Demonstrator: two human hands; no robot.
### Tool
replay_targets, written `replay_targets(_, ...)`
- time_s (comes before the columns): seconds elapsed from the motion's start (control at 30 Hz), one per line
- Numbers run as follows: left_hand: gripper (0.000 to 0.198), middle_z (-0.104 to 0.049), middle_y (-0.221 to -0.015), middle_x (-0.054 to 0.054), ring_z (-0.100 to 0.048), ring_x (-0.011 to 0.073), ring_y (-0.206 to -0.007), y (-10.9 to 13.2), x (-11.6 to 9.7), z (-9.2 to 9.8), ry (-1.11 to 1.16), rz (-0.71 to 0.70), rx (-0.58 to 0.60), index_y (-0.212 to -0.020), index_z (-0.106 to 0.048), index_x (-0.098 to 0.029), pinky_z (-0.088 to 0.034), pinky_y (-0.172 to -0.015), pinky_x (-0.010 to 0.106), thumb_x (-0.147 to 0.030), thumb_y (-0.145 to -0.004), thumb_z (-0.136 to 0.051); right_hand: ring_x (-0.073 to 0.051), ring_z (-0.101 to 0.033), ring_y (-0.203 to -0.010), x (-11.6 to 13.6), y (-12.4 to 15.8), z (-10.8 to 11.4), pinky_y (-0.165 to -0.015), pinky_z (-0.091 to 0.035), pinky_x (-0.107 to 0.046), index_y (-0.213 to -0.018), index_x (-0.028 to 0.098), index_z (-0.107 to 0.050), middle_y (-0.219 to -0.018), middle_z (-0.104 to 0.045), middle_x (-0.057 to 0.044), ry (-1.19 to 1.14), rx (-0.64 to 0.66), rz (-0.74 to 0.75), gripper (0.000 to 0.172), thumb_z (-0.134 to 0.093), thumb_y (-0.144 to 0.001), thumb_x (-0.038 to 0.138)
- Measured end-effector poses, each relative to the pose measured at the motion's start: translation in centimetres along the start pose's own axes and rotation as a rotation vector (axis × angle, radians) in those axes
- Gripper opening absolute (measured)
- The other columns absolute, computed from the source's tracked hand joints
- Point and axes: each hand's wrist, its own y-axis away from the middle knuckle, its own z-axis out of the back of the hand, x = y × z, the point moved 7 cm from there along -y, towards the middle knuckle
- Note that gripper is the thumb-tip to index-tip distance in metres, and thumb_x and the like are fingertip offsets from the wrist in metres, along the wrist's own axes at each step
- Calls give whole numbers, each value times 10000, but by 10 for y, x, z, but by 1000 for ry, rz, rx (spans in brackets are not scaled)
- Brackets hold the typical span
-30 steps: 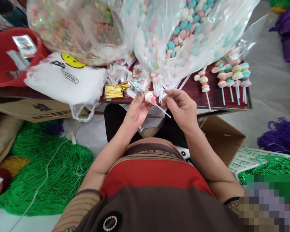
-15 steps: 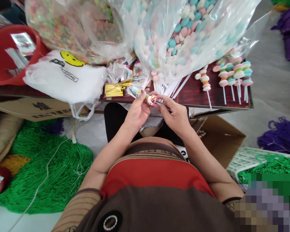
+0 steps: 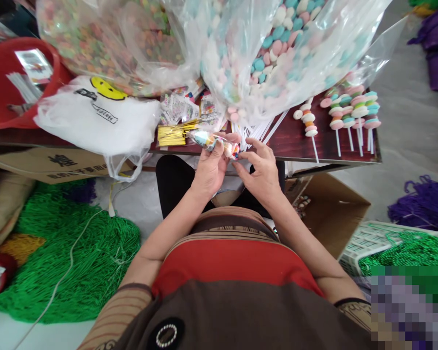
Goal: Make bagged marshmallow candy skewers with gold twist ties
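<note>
My left hand (image 3: 209,170) is closed around a candy skewer in a clear printed wrapper (image 3: 203,139), which slants across in front of the table edge. Pastel blue, orange and white pieces show through the film. At the wrapper's lower right end is my right hand (image 3: 260,169), thumb and fingers apart; whether a fingertip touches the film is hard to see. Just beyond my hands lie yellow twist ties (image 3: 172,136), white sticks (image 3: 257,132) and small printed packets (image 3: 178,108).
Big clear bags of pastel candy (image 3: 233,58) and orange-green candy (image 3: 105,39) cover the table's back. Several candy skewers (image 3: 337,114) lie at the right. A white plastic bag (image 3: 98,121) and a red basin (image 3: 56,80) stand left. Below right is an open cardboard box (image 3: 332,209).
My right hand's fingers have spread apart at the wrapper's lower end, where they were pinched together. My left hand has tilted the wrapped skewer slightly and still grips it.
</note>
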Motion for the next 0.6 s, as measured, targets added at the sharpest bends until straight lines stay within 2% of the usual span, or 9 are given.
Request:
replay_targets(0.07, 226, -751, -1106, 16, -681, 167, -1191, 1, 2, 0, 144, 53, -23, -1112, -628, -272, -542, -970, 331, -454, -990, -576, -308, -592, -1309, -1, -1, -3, -1099, -450, -555, -951, 250, -732, -1421, -634, -121, -51, 45, 6, 90, -687, -884, 288)
replay_targets(0.23, 142, -763, -1046, -22, -703, 149, -1135, 1, 5, -1, 352, 143, -70, -1021, -653, -263, -525, -1017, 317, -382, -944, -667, -281, -624, -1305, -2, -1, -7, -1120, -472, -514, -1005, 225, -750, -1424, -642, -131, -266, 161, -32, 225, -604, -957, 390)
replay_targets(0.3, 132, -763, -1061, -22, -706, 149, -1128, 0, 5, 1, 360, 115, -63, -1014, -657, -267, -534, -1005, 316, -382, -950, -656, -286, -606, -1333, -2, -1, -8, -1141, -457, -522, -1069, 227, -763, -1451, -630, -127, -274, 158, -34, 310, -545, -994, 434)
replay_targets(0.4, 149, -757, -1108, -7, -675, 171, -1217, -3, 7, 4, 342, 63, -38, -1013, -665, -274, -525, -1037, 339, -405, -943, -661, -295, -574, -1373, -3, -1, -15, -1167, -432, -531, -1125, 236, -772, -1486, -607, -119, -261, 171, -39, 408, -480, -1020, 501)
replay_targets(0.6, 207, -739, -1163, 14, -641, 197, -1281, -5, 12, 6, 262, 44, -34, -1074, -651, -287, -515, -1067, 391, -449, -945, -642, -285, -584, -1371, -13, 0, -20, -1190, -414, -507, -1017, 227, -773, -1490, -604, -116, -379, 150, -198, 389, -604, -943, 569)
